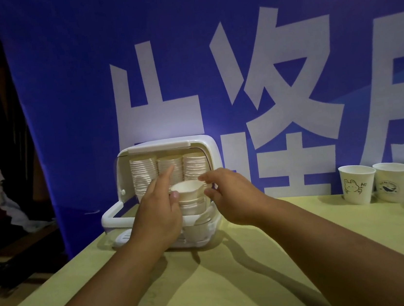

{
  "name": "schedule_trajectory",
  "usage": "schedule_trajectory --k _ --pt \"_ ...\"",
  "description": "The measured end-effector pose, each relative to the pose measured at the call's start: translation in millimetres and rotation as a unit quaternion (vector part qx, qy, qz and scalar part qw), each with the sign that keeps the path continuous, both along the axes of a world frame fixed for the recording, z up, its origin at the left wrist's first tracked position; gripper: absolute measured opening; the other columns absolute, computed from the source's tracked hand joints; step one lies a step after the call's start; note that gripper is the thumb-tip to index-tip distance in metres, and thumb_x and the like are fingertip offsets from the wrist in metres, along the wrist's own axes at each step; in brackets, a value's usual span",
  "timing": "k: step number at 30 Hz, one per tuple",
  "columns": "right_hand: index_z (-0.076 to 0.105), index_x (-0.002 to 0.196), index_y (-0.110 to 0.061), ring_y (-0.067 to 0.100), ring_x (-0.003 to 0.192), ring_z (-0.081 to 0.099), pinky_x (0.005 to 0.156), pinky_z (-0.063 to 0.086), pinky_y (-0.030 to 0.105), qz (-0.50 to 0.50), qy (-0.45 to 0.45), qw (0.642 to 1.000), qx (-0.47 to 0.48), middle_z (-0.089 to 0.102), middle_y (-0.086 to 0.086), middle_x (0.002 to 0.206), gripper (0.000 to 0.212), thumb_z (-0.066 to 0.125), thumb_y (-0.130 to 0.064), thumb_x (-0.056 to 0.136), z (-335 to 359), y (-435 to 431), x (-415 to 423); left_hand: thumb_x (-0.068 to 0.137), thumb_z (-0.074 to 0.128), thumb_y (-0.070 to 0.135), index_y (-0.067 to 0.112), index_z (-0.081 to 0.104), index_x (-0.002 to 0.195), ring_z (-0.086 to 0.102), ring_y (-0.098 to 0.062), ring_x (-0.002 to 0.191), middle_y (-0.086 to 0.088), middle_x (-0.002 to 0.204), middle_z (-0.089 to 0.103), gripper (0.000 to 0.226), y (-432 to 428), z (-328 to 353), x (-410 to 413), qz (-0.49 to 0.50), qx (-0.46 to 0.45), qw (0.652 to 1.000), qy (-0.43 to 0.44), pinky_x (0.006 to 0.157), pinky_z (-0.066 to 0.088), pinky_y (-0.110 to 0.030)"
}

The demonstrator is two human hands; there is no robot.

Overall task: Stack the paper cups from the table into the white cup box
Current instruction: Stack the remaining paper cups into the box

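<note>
The white cup box (117, 215) stands open on the table, its lid raised. Three tall stacks of paper cups (145, 172) fill its back. In front of them is a short stack, topped by a plain paper cup (188, 191). My left hand (158, 216) is at this cup's left side; the thumb touches the cup and the index finger points straight toward the back stacks. My right hand (229, 197) is at the cup's right side with loosely bent fingers. Its fingertips lie next to the rim, and no clear grip shows.
Several printed paper cups (357, 184) stand in a row on the yellow-green table (236, 275) at the far right. A blue banner (74, 92) hangs right behind the box. The table's left edge runs diagonally, with dark clutter beyond it.
</note>
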State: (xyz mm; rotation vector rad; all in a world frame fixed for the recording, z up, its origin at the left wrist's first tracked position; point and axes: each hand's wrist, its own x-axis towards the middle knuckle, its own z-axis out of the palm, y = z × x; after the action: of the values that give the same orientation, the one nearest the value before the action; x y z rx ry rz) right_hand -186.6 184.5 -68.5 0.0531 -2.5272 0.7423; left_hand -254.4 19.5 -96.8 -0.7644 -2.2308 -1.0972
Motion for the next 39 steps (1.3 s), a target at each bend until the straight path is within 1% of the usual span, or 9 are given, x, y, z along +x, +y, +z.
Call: schedule_trajectory --k 3,7,15,19,21,26,29,32,39 --pt "0.054 0.14 -0.028 0.015 0.117 0.058 0.096 0.048 0.027 -0.004 -0.025 0.999 0.042 0.057 -0.005 0.139 0.041 0.056 -0.021 0.1 -9 3 0 0.106 0.048 0.023 0.025 0.061 0.125 0.059 -0.015 0.107 0.004 0.12 0.064 0.023 -1 0 -3 0.024 -0.016 1.0 0.004 0.082 0.051 -0.03" --pt "0.051 0.143 -0.029 0.016 0.122 0.057 0.1 0.047 0.031 -0.008 -0.023 0.997 0.074 0.057 -0.006 0.14 0.044 0.057 -0.019 0.1 -17 3 -1 0.102 0.056 0.022 0.021 0.063 0.092 0.058 -0.013 0.082 0.007 0.088 0.063 0.013 -1 -2 -5 0.041 -0.02 0.999 0.014 0.064 0.044 -0.026" --pt "0.049 0.14 -0.037 0.013 0.116 0.058 0.095 0.051 0.033 -0.02 -0.007 0.999 0.04 0.057 -0.012 0.137 0.047 0.062 -0.028 0.096 -22 5 -1 0.102 0.056 0.024 0.022 0.061 0.093 0.059 -0.013 0.085 0.006 0.093 0.061 0.011 -2 1 -2 0.046 -0.015 0.998 0.036 0.071 0.055 -0.032" --pt "0.061 0.121 -0.032 0.009 0.089 0.062 0.079 0.053 0.023 -0.066 0.022 0.997 0.042 0.066 -0.011 0.11 0.025 0.062 -0.03 0.096 -12 15 16 0.099 0.059 0.028 0.026 0.057 0.092 0.056 -0.013 0.082 0.008 0.091 0.059 0.007 3 13 18 0.051 -0.028 0.991 0.121 0.066 0.053 -0.029" --pt "0.064 0.11 -0.03 0.009 0.08 0.062 0.078 0.055 0.023 -0.094 0.017 0.994 0.053 0.065 -0.012 0.097 0.015 0.061 -0.034 0.096 -12 24 29 0.099 0.057 0.032 0.028 0.056 0.09 0.057 -0.011 0.074 0.01 0.083 0.059 0.01 12 17 33 0.022 -0.051 0.991 0.119 0.062 0.053 -0.028" --pt "0.064 0.099 -0.028 0.009 0.076 0.06 0.074 0.056 0.023 -0.147 -0.017 0.985 0.09 0.064 -0.01 0.087 0.007 0.059 -0.031 0.097 -17 61 72 0.093 0.06 0.033 0.03 0.057 0.089 0.059 -0.017 0.071 0.007 0.072 0.061 0.006 57 20 56 -0.015 -0.09 0.996 0.022 0.065 0.054 -0.035" --pt "0.065 0.098 -0.028 0.008 0.074 0.06 0.072 0.056 0.023 -0.189 -0.022 0.977 0.093 0.064 -0.011 0.085 0.007 0.058 -0.029 0.097 -20 91 100 0.089 0.065 0.027 0.032 0.055 0.093 0.061 -0.018 0.073 0.005 0.076 0.062 0.013 93 12 74 -0.076 -0.06 0.991 -0.09 0.061 0.049 -0.032" --pt "0.065 0.097 -0.029 0.007 0.073 0.06 0.072 0.056 0.022 -0.231 -0.028 0.969 0.087 0.064 -0.012 0.084 0.006 0.059 -0.03 0.097 -27 124 123 0.088 0.066 0.023 0.031 0.053 0.095 0.06 -0.017 0.074 0.003 0.081 0.061 0.017 133 1 92 -0.102 -0.072 0.984 -0.126 0.058 0.047 -0.03" --pt "0.066 0.098 -0.033 0.006 0.077 0.059 0.07 0.055 0.023 -0.321 0.016 0.947 -0.022 0.065 -0.015 0.09 0.011 0.066 -0.024 0.091 -53 194 153 0.094 0.066 0.012 0.031 0.049 0.115 0.063 -0.014 0.08 0.001 0.095 0.06 0.033 226 -19 124 -0.145 -0.009 0.959 -0.244 0.06 0.051 -0.024"
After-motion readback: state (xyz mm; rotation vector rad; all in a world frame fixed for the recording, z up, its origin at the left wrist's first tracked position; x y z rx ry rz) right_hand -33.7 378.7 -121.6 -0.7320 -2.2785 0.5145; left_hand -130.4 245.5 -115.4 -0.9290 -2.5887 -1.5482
